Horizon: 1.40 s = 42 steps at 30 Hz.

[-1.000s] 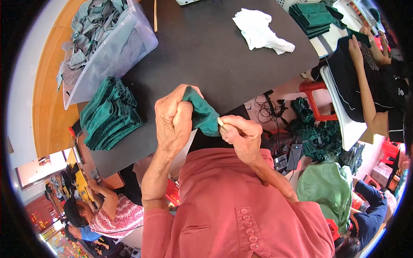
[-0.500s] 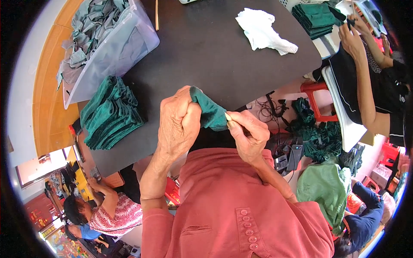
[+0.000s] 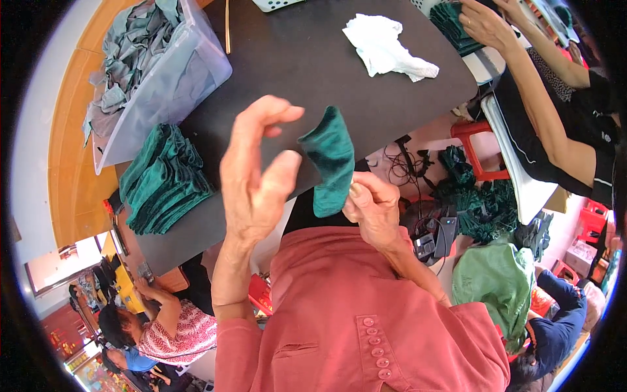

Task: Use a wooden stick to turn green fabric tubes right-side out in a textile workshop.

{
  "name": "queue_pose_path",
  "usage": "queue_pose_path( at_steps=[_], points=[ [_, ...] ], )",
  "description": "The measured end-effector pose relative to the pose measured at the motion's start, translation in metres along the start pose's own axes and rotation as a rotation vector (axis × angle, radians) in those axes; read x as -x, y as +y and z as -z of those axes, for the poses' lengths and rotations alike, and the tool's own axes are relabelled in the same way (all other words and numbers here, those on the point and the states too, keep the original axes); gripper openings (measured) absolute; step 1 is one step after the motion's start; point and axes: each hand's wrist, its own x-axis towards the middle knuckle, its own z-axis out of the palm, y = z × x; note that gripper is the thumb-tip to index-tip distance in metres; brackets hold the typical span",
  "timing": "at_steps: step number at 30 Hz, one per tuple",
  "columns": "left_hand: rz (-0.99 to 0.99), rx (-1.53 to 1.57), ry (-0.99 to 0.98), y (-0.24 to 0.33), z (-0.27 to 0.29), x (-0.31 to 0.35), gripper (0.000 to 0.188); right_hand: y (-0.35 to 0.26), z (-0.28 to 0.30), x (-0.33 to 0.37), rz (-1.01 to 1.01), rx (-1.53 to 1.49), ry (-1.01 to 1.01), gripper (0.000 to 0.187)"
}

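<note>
A small piece of dark green velvet cloth (image 3: 332,157), shaped like a narrow pouch, stands upright in front of me above the near table edge. My right hand (image 3: 373,204) pinches its lower right edge between thumb and fingertips. Just to its left, my left hand (image 3: 251,173) is raised with thumb and fingers apart, holding nothing and not touching the cloth. A stack of similar green velvet pieces (image 3: 163,179) lies on the dark table (image 3: 287,72) to the left of my left hand.
A clear plastic bin (image 3: 171,91) full of grey-green cloth scraps stands at the far left. A crumpled white cloth (image 3: 385,49) lies on the far right of the table. On the right, a co-worker's hands (image 3: 486,26) are over another green stack (image 3: 450,29). A red stool (image 3: 475,153) stands below.
My left hand has let go of the green velvet and opened, moving up and left. The cloth now stands more upright in my right hand. The co-worker's hands have shifted left over their stack.
</note>
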Motion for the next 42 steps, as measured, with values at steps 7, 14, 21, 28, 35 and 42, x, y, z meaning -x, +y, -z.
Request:
queue_pose_path(
  at_steps=[7,14,21,28,35,42],
  points=[
    [0.217,0.035,-0.236,-0.008,-0.007,0.002,0.016,0.0,0.0,0.0,0.163,0.253,-0.008,0.02],
    [0.156,-0.163,-0.259,-0.01,-0.009,0.003,0.018,-0.002,-0.006,-0.005,0.377,0.591,0.11,0.017],
    [-0.033,-0.275,-0.105,-0.022,-0.028,0.013,0.003,0.006,-0.008,0.012,-0.186,-0.148,-0.013,0.025],
    [-0.03,-0.279,-0.172,-0.02,-0.02,0.007,0.002,0.001,-0.005,0.001,0.173,0.389,0.061,0.025],
    [-0.085,-0.236,-0.164,-0.021,-0.033,0.011,0.002,0.005,-0.005,0.011,-0.168,-0.176,-0.006,0.021],
    [-0.023,-0.225,-0.203,-0.021,-0.028,0.009,0.009,-0.002,-0.004,0.001,-0.009,0.056,0.008,0.017]
  ],
)
